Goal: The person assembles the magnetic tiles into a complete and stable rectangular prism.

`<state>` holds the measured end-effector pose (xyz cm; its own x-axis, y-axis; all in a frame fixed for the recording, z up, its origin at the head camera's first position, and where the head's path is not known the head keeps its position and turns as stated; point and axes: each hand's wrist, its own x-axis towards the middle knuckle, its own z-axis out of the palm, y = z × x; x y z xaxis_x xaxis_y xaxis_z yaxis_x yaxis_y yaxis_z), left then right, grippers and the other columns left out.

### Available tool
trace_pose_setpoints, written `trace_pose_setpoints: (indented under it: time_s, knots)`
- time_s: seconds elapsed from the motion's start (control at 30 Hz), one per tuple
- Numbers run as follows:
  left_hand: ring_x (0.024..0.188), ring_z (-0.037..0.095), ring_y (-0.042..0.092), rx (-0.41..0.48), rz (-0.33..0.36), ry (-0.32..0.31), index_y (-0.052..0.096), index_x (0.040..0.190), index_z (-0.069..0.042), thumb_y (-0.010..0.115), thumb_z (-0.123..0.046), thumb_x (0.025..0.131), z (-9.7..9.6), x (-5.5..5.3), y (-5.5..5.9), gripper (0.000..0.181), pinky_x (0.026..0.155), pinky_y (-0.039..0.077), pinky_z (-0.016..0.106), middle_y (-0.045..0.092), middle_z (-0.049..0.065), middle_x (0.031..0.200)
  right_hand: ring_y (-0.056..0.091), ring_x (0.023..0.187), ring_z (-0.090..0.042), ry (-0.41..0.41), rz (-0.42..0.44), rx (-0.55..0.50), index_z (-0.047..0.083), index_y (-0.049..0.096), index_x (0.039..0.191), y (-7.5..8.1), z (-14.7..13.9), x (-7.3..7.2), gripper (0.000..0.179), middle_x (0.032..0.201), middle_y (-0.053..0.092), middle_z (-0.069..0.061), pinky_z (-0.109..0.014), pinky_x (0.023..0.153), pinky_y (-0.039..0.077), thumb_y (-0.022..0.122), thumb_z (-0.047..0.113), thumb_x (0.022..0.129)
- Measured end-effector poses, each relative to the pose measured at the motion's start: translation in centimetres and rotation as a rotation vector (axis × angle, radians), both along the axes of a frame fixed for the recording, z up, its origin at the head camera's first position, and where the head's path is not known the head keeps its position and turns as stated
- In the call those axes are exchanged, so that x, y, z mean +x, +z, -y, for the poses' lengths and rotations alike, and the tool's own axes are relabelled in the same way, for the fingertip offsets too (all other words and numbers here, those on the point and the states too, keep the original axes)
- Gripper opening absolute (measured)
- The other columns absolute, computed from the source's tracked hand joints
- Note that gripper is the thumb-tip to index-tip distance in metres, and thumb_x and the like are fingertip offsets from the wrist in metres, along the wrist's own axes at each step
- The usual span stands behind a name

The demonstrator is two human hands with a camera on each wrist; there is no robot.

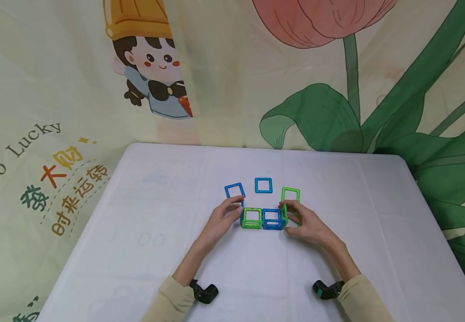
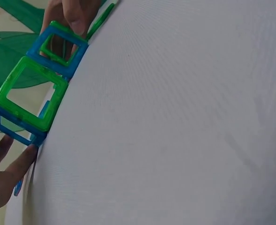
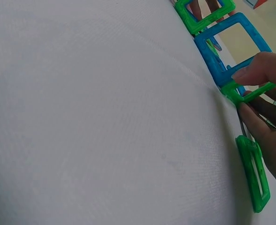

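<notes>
Square magnetic tiles with open middles form a low standing row. A green tile (image 1: 252, 218) and a blue tile (image 1: 273, 219) make its front. My left hand (image 1: 221, 219) holds the blue side tile (image 2: 18, 125) at the row's left end, fingertips on its edges. At the other end my right hand (image 1: 310, 224) holds a green side tile (image 1: 284, 215), fingers bent around it. In the right wrist view a fingertip (image 3: 244, 75) sits at the corner where the blue front tile meets the green one. Part of this green tile is hidden by the hand.
Behind the row lie a blue tile (image 1: 263, 185), another blue tile (image 1: 234, 189) by the left hand and a green tile (image 1: 290, 194) by the right. A white-covered table (image 1: 156, 268) carries everything. Beyond its far edge hangs a printed cloth (image 1: 224, 89).
</notes>
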<state>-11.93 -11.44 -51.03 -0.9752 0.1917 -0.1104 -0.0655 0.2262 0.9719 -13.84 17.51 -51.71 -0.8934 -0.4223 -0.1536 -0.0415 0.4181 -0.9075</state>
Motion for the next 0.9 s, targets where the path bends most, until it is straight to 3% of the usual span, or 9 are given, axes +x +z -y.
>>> trace_pose_setpoints:
  time_s: [0.23,0.4,0.9]
  knots:
    - [0.131,0.031,0.057,0.007,0.052,0.063,0.051,0.15,-0.009,0.056,-0.022,0.107,-0.6,1.3,0.7,0.045,0.098,0.058,0.037,0.057,0.014,0.146,0.043,0.146,-0.042,-0.012,-0.026,0.05,0.008,0.046,0.148,0.1,0.0,0.2,0.072,0.154,0.046,-0.019,-0.045,0.114,0.043,0.075,0.001,0.083]
    - [0.128,0.031,0.06,0.02,0.068,0.074,0.053,0.147,-0.005,0.056,-0.02,0.106,-1.0,1.8,1.1,0.043,0.098,0.057,0.036,0.059,0.016,0.143,0.044,0.145,-0.043,-0.01,-0.032,0.06,0.009,0.047,0.149,0.1,-0.1,0.4,0.072,0.155,0.046,-0.019,-0.046,0.114,0.043,0.075,0.0,0.084]
    - [0.116,0.026,0.065,-0.081,0.032,0.112,0.062,0.14,-0.006,0.06,-0.018,0.103,-0.5,1.5,1.2,0.038,0.094,0.059,0.034,0.067,0.016,0.129,0.057,0.135,-0.038,0.007,-0.052,0.095,0.009,0.052,0.143,0.2,0.2,1.1,0.064,0.149,0.052,-0.017,-0.045,0.11,0.048,0.078,0.004,0.084]
